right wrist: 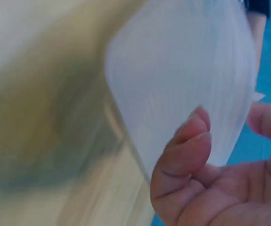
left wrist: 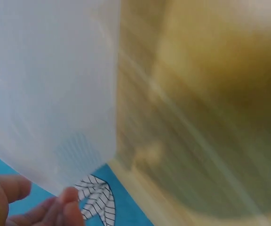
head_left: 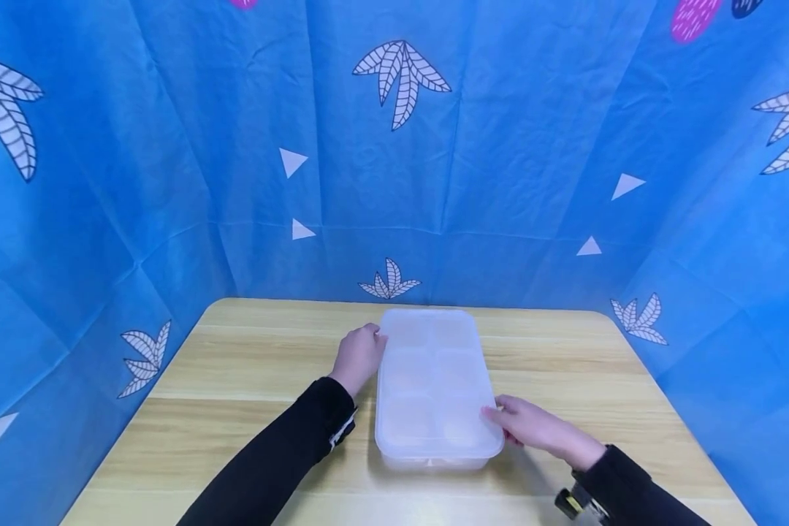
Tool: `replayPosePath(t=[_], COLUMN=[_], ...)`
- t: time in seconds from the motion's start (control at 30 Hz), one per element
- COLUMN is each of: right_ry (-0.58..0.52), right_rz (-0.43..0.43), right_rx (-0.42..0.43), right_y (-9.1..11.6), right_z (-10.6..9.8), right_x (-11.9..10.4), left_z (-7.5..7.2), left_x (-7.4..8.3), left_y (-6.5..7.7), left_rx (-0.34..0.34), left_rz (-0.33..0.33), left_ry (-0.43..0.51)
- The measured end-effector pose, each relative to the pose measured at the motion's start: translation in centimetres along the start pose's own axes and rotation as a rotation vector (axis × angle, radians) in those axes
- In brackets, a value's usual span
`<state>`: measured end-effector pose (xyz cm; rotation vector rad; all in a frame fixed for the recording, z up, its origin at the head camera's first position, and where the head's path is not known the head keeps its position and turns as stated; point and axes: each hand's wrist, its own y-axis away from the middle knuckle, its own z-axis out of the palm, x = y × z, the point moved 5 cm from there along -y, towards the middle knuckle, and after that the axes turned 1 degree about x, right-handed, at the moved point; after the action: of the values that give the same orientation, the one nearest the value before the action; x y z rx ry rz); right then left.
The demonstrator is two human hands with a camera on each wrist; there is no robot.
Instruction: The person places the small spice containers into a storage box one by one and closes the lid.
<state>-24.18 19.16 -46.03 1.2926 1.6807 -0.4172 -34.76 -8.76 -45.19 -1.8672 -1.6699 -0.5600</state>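
A translucent white plastic food box (head_left: 427, 380) with a flat lid lies lengthwise on the table, its several compartments showing faintly through the lid. My left hand (head_left: 359, 356) grips its left side toward the far end. Lower down on the right side, near the front corner, my right hand (head_left: 532, 424) holds the edge, thumb over the lid rim and fingers below. The left wrist view shows the ribbed box wall (left wrist: 79, 150) between thumb and fingers (left wrist: 69, 207). In the right wrist view, curled fingers (right wrist: 182, 160) lie against the box side.
The box rests on a light wood-grain table (head_left: 250, 438) with rounded far corners. A blue patterned cloth (head_left: 513, 146) hangs behind the table and along both sides. Dark sleeves (head_left: 283, 446) reach in from the front, with a strapped device (head_left: 581, 504) at the right wrist.
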Motion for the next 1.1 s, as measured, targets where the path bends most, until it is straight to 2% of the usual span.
replayPosePath(t=[0.13, 0.3, 0.4, 0.6, 0.8, 0.9, 1.1], right_ry=[0.037, 0.139, 0.166, 0.203, 0.278, 0.316, 0.324], right_rz=[0.037, 0.074, 0.089, 0.114, 0.129, 0.123, 0.114], right_rx=[0.141, 0.304, 0.349, 0.39, 0.411, 0.417, 0.418], right_y=[-2.9, -5.7, -6.6, -7.8, -8.5, -8.5, -8.2], right_z=[-1.2, -2.3, -2.6, -2.5, -2.2, -2.0, -1.8], right_x=[-0.1, 0.0, 0.2, 0.4, 0.5, 0.5, 0.4], left_z=[0.2, 0.6, 0.8, 1.4, 1.8, 1.8, 2.1], left_x=[0.2, 0.7, 0.7, 0.2, -0.1, -0.2, -0.3], left_y=[1.4, 2.8, 3.3, 3.7, 3.9, 3.9, 3.9], left_rx=[0.002, 0.007, 0.016, 0.005, -0.002, -0.008, -0.01], left_rz=[-0.012, -0.031, -0.065, -0.132, -0.136, -0.118, -0.071], left_ry=[-0.037, -0.091, -0.126, -0.181, -0.177, -0.15, -0.022])
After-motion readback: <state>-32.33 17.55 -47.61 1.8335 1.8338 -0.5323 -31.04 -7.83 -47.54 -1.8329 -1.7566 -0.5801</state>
